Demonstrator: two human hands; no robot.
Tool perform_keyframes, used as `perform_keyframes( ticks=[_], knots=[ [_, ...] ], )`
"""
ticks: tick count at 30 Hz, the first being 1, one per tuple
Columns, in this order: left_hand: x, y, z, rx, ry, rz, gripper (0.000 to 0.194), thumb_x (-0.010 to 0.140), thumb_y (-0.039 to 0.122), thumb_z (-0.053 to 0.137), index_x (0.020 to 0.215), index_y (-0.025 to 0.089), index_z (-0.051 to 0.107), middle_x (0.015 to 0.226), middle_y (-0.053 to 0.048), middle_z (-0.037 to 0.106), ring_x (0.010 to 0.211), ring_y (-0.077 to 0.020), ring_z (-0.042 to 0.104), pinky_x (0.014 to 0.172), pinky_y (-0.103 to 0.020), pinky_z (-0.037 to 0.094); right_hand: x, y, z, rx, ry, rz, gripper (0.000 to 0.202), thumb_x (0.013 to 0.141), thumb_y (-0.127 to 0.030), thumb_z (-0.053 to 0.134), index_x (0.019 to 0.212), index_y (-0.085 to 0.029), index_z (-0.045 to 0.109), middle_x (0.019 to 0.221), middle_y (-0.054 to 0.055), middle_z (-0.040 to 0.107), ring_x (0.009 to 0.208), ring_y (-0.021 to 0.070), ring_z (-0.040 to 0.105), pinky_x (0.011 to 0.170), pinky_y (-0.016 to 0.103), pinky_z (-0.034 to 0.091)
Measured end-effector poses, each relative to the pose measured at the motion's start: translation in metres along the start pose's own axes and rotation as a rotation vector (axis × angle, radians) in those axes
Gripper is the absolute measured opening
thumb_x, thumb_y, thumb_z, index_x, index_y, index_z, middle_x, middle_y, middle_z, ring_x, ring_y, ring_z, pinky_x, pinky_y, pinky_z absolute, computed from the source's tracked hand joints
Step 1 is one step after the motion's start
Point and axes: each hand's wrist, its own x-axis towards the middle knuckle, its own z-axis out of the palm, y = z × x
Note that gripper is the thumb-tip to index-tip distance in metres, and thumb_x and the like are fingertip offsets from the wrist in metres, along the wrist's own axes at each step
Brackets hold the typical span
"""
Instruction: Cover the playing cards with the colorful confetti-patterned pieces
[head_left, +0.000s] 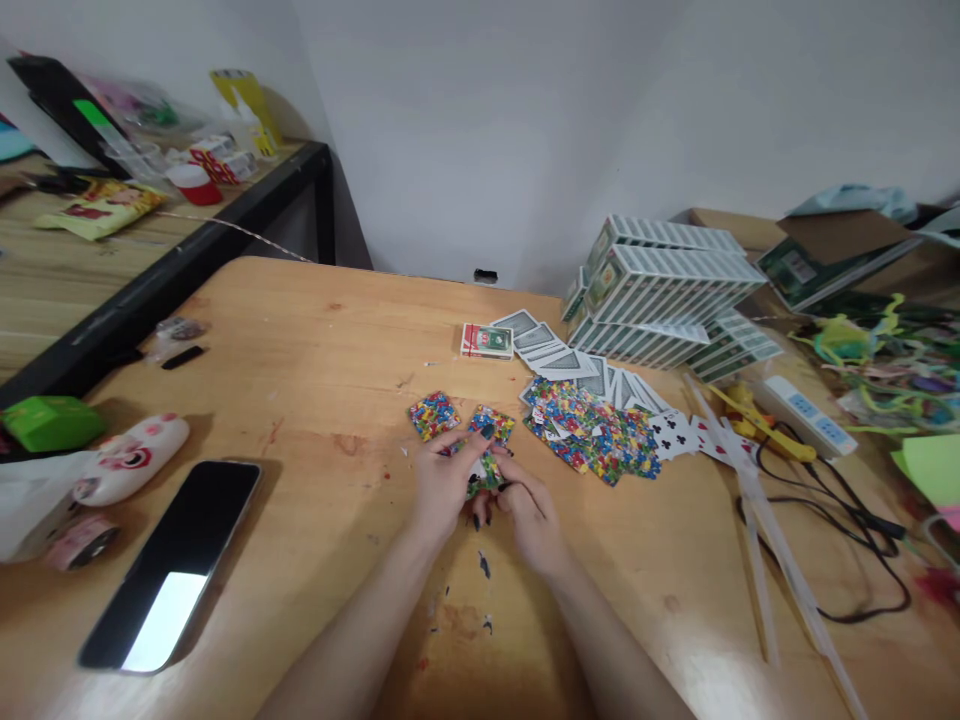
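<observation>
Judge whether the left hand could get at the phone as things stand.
Probably yes: the phone lies screen up, with nothing standing between it and the left hand. That hand is holding colourful cards, though, so it may need freeing first.

We had a light wooden table (322, 420) before us, its top marked by reddish stains. On its left side lay a dark-screened phone (180, 550) and a white rounded object (139, 460) with pink spots. Near the middle we saw small colourful-backed cards (433, 415) and, farther back, a red-and-green card box (487, 341). To the right we found grey-backed cards (551, 355), a colourful card heap (600, 435), stacked striped boxes (667, 290) and a black cable (866, 612).
</observation>
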Motion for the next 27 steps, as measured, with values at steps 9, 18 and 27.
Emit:
perform_keyframes(
  ticks=[9,18,27],
  knots=[
    [0.002,-0.003,-0.004,0.105,-0.063,0.262,0.021,0.067,0.034,0.064,0.076,0.015,0.066,0.072,-0.003,0.065,0.064,-0.0129,0.059,0.06,-0.022,0.046,0.006,-0.004,-0.009,-0.024,0.233,-0.006,0.023,0.079,-0.038,0.05,0.084,-0.018,0.058,0.046,-0.004,0.052,0.037,0.0116,0.048,0.042,0.025,0.042],
    [-0.009,0.007,-0.007,0.528,-0.175,0.756,0.01,0.072,0.021,0.06,0.077,0.023,0.068,0.077,-0.004,0.068,0.075,-0.016,0.06,0.075,-0.03,0.046,0.002,-0.005,-0.024,-0.363,0.47,-0.322,0.013,0.079,-0.024,0.052,0.086,-0.022,0.063,0.083,0.005,0.064,0.074,0.0177,0.06,0.071,0.032,0.05],
    [-0.004,-0.005,-0.009,0.577,-0.227,0.657,0.018,0.073,0.019,0.056,0.085,0.023,0.069,0.079,-0.003,0.07,0.068,-0.0143,0.063,0.068,-0.024,0.048,0.007,-0.002,-0.032,-0.519,0.421,-0.297,0.014,0.076,-0.021,0.055,0.084,-0.021,0.067,0.081,0.005,0.067,0.073,0.0174,0.062,0.067,0.03,0.05]
  ],
)
